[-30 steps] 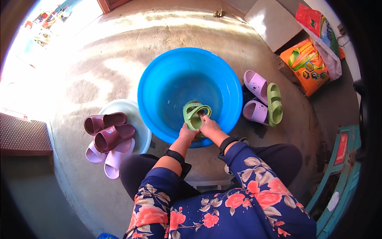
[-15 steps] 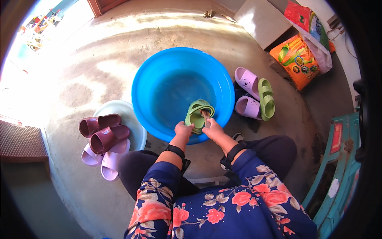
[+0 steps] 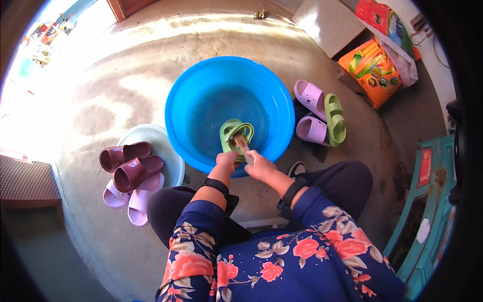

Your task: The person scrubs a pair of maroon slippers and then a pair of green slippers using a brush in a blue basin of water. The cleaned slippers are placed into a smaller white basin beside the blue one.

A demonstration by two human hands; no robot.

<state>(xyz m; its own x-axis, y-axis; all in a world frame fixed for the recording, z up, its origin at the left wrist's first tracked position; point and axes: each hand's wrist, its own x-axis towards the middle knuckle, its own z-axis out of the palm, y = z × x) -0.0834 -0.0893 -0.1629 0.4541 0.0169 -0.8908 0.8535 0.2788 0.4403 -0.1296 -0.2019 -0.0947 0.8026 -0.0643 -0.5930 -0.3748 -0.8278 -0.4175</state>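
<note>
A large blue basin (image 3: 183,100) with water in it stands on the floor before me. Over its near side my left hand (image 3: 227,159) grips the near end of a green sandal (image 3: 227,132). My right hand (image 3: 260,166) is closed round the handle of a wooden brush (image 3: 241,143), whose head is at the sandal's strap opening. The bristles are hidden. Right of the basin sit two lilac slippers (image 3: 312,130) and another green sandal (image 3: 335,121). To the left, two maroon slippers (image 3: 138,173) rest on lilac slippers (image 3: 138,207) and a pale round lid or tray (image 3: 173,158).
At the far right, an orange bag (image 3: 370,70) lies beside a grey-white board or box (image 3: 327,27). A worn teal metal frame (image 3: 427,216) stands to my near right. On the left edge is a brown textured piece (image 3: 27,181). Sunlight falls across the concrete floor.
Both hands have shifted left with the green sandal and the brush. The sandal has turned slightly, and the brush handle now slants more. The view has also moved a little.
</note>
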